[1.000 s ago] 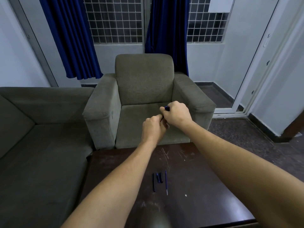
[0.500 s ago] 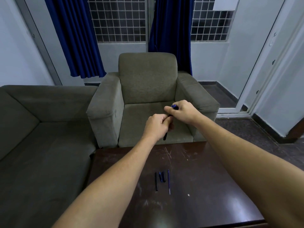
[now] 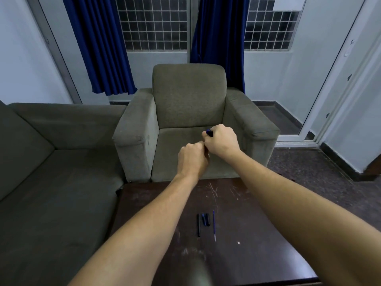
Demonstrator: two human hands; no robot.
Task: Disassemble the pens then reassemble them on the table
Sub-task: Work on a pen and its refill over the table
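Observation:
Both hands are raised beyond the table's far edge, fists touching. My right hand is closed around a dark blue pen; only its end pokes out above the thumb. My left hand is closed just below it, on the pen's lower part, which is hidden by the fingers. On the dark wooden table lie loose pen parts: a long black barrel, short dark blue pieces side by side, and a thin blue refill to their right.
A grey armchair stands directly behind the table. A grey sofa runs along the left. Blue curtains hang at the barred windows, and a glass door is at the right. A small white speck lies on the table.
The hands stay together on the pen, shifting slightly. The dark lower tip that showed under my left hand half a second ago is hidden now. The parts on the table have not moved.

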